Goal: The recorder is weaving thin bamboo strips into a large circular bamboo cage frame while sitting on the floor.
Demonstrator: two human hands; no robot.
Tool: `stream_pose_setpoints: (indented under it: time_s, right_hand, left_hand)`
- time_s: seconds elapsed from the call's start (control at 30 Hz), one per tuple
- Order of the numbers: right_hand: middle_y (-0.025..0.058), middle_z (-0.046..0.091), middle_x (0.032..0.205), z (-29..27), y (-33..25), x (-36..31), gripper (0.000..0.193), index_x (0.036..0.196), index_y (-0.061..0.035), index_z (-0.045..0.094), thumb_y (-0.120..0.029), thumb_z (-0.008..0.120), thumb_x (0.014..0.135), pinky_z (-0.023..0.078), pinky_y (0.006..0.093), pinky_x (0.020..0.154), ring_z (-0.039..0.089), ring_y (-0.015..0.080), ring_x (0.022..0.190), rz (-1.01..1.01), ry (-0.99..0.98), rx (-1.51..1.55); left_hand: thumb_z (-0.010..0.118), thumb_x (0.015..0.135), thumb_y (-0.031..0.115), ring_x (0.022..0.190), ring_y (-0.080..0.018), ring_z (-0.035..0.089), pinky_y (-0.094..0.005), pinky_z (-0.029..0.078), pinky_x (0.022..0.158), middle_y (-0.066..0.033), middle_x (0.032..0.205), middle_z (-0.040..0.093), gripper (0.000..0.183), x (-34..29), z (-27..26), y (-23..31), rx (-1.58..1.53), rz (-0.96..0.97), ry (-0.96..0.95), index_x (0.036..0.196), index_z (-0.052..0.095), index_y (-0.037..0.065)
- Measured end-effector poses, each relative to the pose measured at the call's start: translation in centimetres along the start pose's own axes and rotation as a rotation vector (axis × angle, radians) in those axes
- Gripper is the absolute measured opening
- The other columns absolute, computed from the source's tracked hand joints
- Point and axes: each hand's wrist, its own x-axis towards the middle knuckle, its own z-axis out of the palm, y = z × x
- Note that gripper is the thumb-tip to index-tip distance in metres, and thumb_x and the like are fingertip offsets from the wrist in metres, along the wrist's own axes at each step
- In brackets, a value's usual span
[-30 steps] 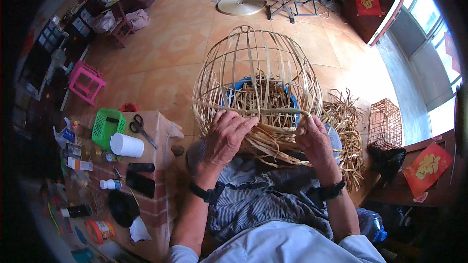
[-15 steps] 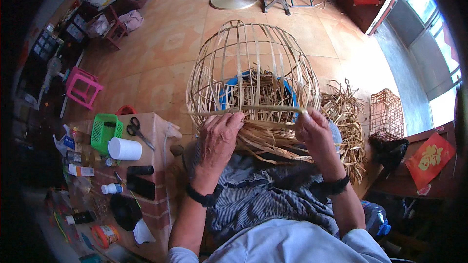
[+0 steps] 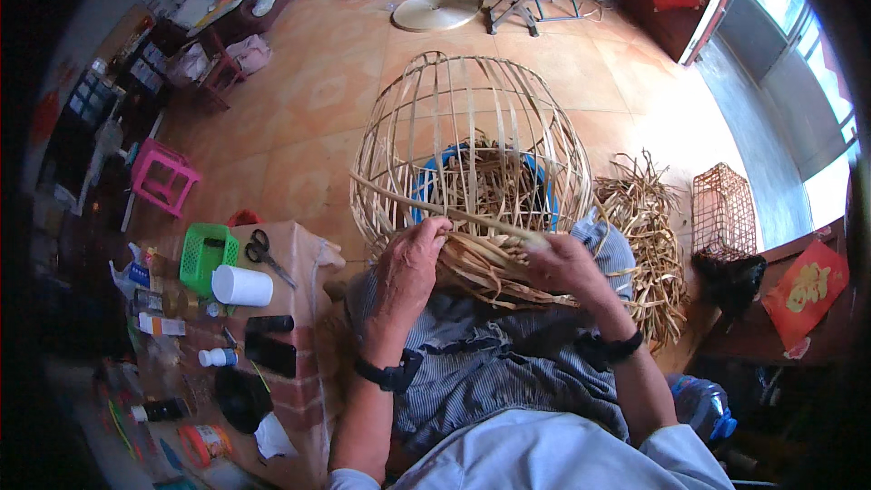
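An openwork basket frame (image 3: pixel 463 89) of pale thin strips lies on its side ahead of me, against my lap. A blue-rimmed container (image 3: pixel 419 183) holding dried plant strands shows through its ribs. Loose dried strands (image 3: pixel 494 277) fan out over my lap beneath both hands. From the basket's left side a long tan strip (image 3: pixel 395 195) slants down to my right hand (image 3: pixel 564 265), whose closed fingers grip its lower end. My left hand (image 3: pixel 410 263) is closed right beside the strip's middle, among the strands; exactly what is pinched in it is hidden.
To my left a cloth-covered table (image 3: pixel 308 263) carries a green plastic basket (image 3: pixel 195 259), a white cylinder (image 3: pixel 243 285), scissors (image 3: pixel 269 254) and small bottles. A strand pile (image 3: pixel 640 245) and a wire cage (image 3: pixel 721 213) sit right. A pink stool (image 3: pixel 163 177) stands farther left.
The strip has gone from level to slanting, its left end higher. My right hand has moved down and slightly left with its end; my left hand has shifted slightly.
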Motion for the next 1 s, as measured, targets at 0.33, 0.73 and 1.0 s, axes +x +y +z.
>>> stream_pose_setpoints:
  time_s: [0.33,0.73,1.0]
  right_hand:
    - [-0.0045,0.06,0.074,-3.5,-0.4,-4.5,0.028,0.106,-0.0025,0.072,-0.029,0.061,0.11,0.039,0.0223,0.053,0.051,0.005,0.061,0.168,-0.187,0.317]
    - [0.001,0.065,0.069,-9.6,1.8,-10.0,0.038,0.093,-0.0031,0.073,-0.033,0.061,0.112,0.049,0.0267,0.054,0.061,0.0112,0.057,0.321,0.271,-0.091]
    - [0.0274,0.069,0.125,8.1,-1.1,-5.8,0.062,0.145,-0.0018,0.052,-0.014,0.079,0.091,0.06,0.0486,0.093,0.07,0.046,0.11,-0.45,-0.059,-0.606]
  left_hand:
    - [0.073,0.098,0.007,0.101,-0.029,0.079,-0.0383,0.06,0.087,-0.0146,0.103,0.08,0.017,2.8,-2.9,0.0,-0.127,-0.16,-0.289,0.115,0.072,0.006]
    - [0.063,0.104,0.007,0.108,-0.0311,0.077,-0.039,0.059,0.094,-0.0157,0.111,0.08,0.022,2.4,-4.1,-0.6,-0.22,-0.063,-0.296,0.124,0.073,0.006]
    - [0.055,0.103,0.001,0.116,-0.0354,0.074,-0.0413,0.057,0.1,-0.0192,0.123,0.076,0.029,1.6,-4.0,-0.1,-0.177,-0.017,-0.263,0.126,0.071,0.004]
